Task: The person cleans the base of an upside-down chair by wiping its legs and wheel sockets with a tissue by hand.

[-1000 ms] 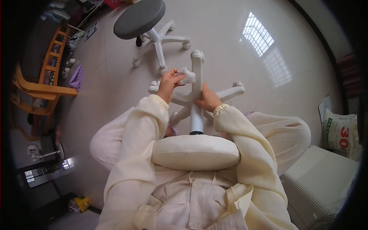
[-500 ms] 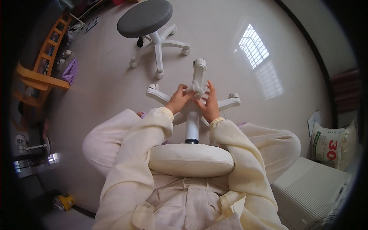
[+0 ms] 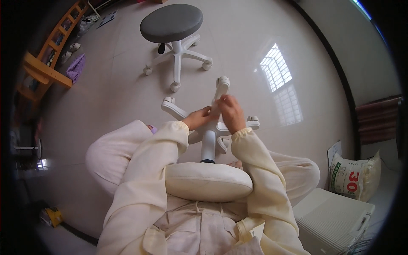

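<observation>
Right hand now curled inward by the stool base, fingers no longer spread upward.

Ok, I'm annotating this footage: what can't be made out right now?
Head view: anything inside the right hand, hidden by its curled, blurred fingers.
Head view: centre of the white stool base, partly covered by the left hand.
Head view: left side of the slatted wooden furniture, lost in the dark rim.

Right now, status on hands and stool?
Left hand, right hand at tipped stool's base, grip unclear. Cream seat at near end. Grey stool beyond, apart.
</observation>
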`<action>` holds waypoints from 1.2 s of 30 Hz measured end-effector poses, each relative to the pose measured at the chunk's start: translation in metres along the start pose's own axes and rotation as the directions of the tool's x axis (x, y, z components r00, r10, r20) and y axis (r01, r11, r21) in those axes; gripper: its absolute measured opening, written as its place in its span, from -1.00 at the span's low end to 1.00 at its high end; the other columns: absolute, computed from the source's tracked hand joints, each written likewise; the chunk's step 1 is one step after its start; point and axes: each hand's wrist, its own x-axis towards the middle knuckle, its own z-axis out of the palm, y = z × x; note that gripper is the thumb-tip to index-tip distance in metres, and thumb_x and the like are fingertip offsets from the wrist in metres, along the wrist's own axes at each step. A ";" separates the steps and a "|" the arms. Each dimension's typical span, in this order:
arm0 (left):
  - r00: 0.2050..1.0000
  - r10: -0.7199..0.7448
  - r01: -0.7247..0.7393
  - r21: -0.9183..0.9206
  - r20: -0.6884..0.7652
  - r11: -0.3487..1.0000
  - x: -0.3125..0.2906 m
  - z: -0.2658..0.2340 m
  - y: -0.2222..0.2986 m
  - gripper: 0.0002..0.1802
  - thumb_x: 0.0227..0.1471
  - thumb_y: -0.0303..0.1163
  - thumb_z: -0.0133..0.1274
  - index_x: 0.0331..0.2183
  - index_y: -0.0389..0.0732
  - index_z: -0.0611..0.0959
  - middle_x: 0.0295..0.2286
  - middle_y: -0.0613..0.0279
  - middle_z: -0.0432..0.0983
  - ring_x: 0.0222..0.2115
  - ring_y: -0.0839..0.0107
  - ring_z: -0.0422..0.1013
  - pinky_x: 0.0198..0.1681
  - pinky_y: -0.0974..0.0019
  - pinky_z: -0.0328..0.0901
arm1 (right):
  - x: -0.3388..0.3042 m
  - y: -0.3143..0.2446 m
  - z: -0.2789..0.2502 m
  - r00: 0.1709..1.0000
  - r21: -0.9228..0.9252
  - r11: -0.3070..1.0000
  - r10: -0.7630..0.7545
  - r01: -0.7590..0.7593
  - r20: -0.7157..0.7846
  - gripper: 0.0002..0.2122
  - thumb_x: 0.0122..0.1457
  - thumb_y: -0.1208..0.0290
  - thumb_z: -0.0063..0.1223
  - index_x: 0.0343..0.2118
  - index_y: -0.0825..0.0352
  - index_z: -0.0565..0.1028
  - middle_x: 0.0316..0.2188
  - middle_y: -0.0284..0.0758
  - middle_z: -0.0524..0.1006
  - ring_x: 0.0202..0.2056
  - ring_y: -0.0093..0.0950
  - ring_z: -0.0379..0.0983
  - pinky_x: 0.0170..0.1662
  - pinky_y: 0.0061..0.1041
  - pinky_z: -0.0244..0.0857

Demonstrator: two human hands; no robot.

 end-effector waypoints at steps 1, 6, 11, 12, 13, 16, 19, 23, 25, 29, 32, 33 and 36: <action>1.000 0.008 -0.008 -0.006 0.009 1.000 0.000 0.006 0.006 -0.37 0.02 -0.03 0.01 0.04 -0.19 0.36 -0.11 0.06 0.45 -0.11 0.20 0.40 -0.02 0.27 0.24 | 0.009 0.009 -0.005 0.996 -0.035 0.998 0.043 -0.046 -0.083 -0.80 -0.08 0.58 0.04 -0.33 0.26 0.51 -0.29 -0.32 0.42 -0.31 -0.35 0.40 -0.30 -0.43 0.37; 1.000 0.015 -0.012 0.276 -0.007 0.961 -0.005 0.004 0.005 -0.20 -0.19 -0.14 0.23 0.06 -0.17 0.27 -0.11 0.04 0.45 -0.09 0.18 0.39 0.01 0.26 0.23 | 0.036 0.012 -0.017 0.999 -0.151 0.988 -0.025 0.020 -0.035 -0.78 -0.11 0.59 0.05 -0.32 0.26 0.49 -0.33 -0.34 0.40 -0.34 -0.37 0.39 -0.38 -0.42 0.35; 0.998 0.057 -0.043 0.286 -0.041 0.957 0.002 0.005 -0.010 -0.22 -0.20 -0.18 0.24 0.05 -0.18 0.28 -0.12 0.05 0.45 -0.09 0.17 0.39 0.01 0.24 0.24 | -0.005 -0.009 0.002 0.986 -0.066 0.986 -0.146 0.151 0.076 -0.75 -0.15 0.57 0.05 -0.31 0.30 0.49 -0.38 -0.36 0.37 -0.34 -0.41 0.39 -0.38 -0.44 0.37; 0.995 0.087 -0.067 0.308 -0.052 0.949 0.003 0.003 -0.018 -0.21 -0.20 -0.19 0.24 0.05 -0.18 0.27 -0.12 0.05 0.46 -0.09 0.17 0.39 0.00 0.24 0.24 | -0.003 -0.012 0.006 0.985 -0.057 0.986 -0.155 0.159 0.077 -0.75 -0.15 0.57 0.05 -0.31 0.30 0.49 -0.38 -0.36 0.37 -0.34 -0.41 0.39 -0.38 -0.44 0.37; 0.995 0.090 -0.073 0.304 -0.043 0.950 0.002 0.007 -0.010 -0.21 -0.20 -0.19 0.24 0.05 -0.18 0.27 -0.12 0.05 0.46 -0.09 0.17 0.39 0.00 0.24 0.24 | -0.003 -0.010 0.005 0.983 -0.026 0.992 -0.118 0.123 0.137 -0.77 -0.14 0.60 0.05 -0.34 0.29 0.50 -0.36 -0.34 0.39 -0.34 -0.38 0.40 -0.38 -0.42 0.36; 0.999 -0.012 0.029 0.400 -0.045 0.916 -0.009 0.011 0.022 -0.21 -0.20 -0.19 0.24 0.05 -0.18 0.26 -0.14 0.05 0.47 -0.11 0.18 0.41 -0.02 0.25 0.25 | 0.018 -0.001 0.000 0.997 -0.008 1.000 -0.004 0.005 0.075 -0.82 -0.11 0.62 0.04 -0.39 0.28 0.52 -0.36 -0.29 0.42 -0.34 -0.33 0.41 -0.37 -0.40 0.34; 0.999 -0.033 0.042 0.391 -0.031 0.919 -0.014 0.009 0.025 -0.22 -0.19 -0.20 0.23 0.05 -0.18 0.26 -0.16 0.05 0.49 -0.14 0.19 0.43 -0.04 0.26 0.26 | 0.067 0.004 -0.014 0.944 0.113 0.966 0.253 -0.234 -0.212 -0.92 -0.01 0.58 0.04 -0.43 0.32 0.54 -0.41 -0.26 0.44 -0.37 -0.27 0.42 -0.35 -0.40 0.32; 0.999 -0.033 0.040 0.382 -0.026 0.923 -0.011 0.011 0.026 -0.23 -0.15 -0.21 0.21 0.05 -0.21 0.23 -0.18 0.05 0.49 -0.15 0.21 0.42 -0.05 0.28 0.26 | 0.070 0.023 -0.014 0.969 0.118 0.965 0.241 -0.233 -0.053 -0.93 0.01 0.55 0.05 -0.43 0.37 0.54 -0.43 -0.25 0.47 -0.44 -0.27 0.43 -0.34 -0.42 0.33; 0.998 -0.052 0.058 0.364 -0.026 0.929 -0.010 0.011 0.024 -0.23 -0.15 -0.21 0.22 0.05 -0.20 0.23 -0.17 0.04 0.48 -0.15 0.21 0.43 -0.05 0.29 0.26 | 0.066 0.028 -0.015 0.958 0.150 0.949 0.284 -0.276 -0.035 -0.93 0.01 0.55 0.05 -0.44 0.38 0.54 -0.44 -0.24 0.47 -0.44 -0.27 0.43 -0.34 -0.42 0.33; 1.000 -0.012 0.017 0.369 -0.017 0.929 -0.010 0.013 0.020 -0.22 -0.16 -0.21 0.22 0.06 -0.22 0.23 -0.17 0.02 0.49 -0.14 0.16 0.42 -0.04 0.26 0.25 | 0.057 0.023 -0.012 0.923 0.182 0.920 0.370 -0.348 -0.108 -0.95 0.01 0.56 0.05 -0.46 0.40 0.52 -0.46 -0.24 0.46 -0.45 -0.27 0.43 -0.35 -0.42 0.31; 1.000 -0.017 0.020 0.367 -0.011 0.930 -0.011 0.014 0.027 -0.21 -0.16 -0.21 0.22 0.06 -0.23 0.23 -0.15 0.00 0.48 -0.12 0.12 0.41 -0.02 0.22 0.24 | 0.046 0.018 -0.014 0.904 0.165 0.911 0.402 -0.379 -0.144 -0.95 0.03 0.55 0.04 -0.46 0.40 0.50 -0.47 -0.23 0.46 -0.46 -0.27 0.42 -0.38 -0.39 0.30; 1.000 -0.019 0.017 0.373 0.002 0.928 -0.011 0.014 0.030 -0.20 -0.16 -0.21 0.23 0.07 -0.23 0.22 -0.14 -0.01 0.47 -0.12 0.12 0.41 -0.02 0.22 0.25 | 0.043 0.017 -0.015 0.906 0.161 0.913 0.397 -0.375 -0.143 -0.95 0.03 0.55 0.04 -0.46 0.40 0.50 -0.47 -0.23 0.46 -0.46 -0.27 0.42 -0.38 -0.39 0.30; 1.000 -0.006 0.017 0.376 -0.030 0.926 -0.008 0.013 0.021 -0.17 -0.21 -0.20 0.26 0.07 -0.22 0.24 -0.14 -0.01 0.47 -0.11 0.12 0.41 -0.02 0.21 0.25 | 0.025 0.013 -0.012 0.944 0.045 0.947 0.320 -0.317 -0.079 -0.97 0.06 0.54 0.01 -0.45 0.36 0.43 -0.46 -0.22 0.43 -0.44 -0.19 0.40 -0.39 -0.30 0.28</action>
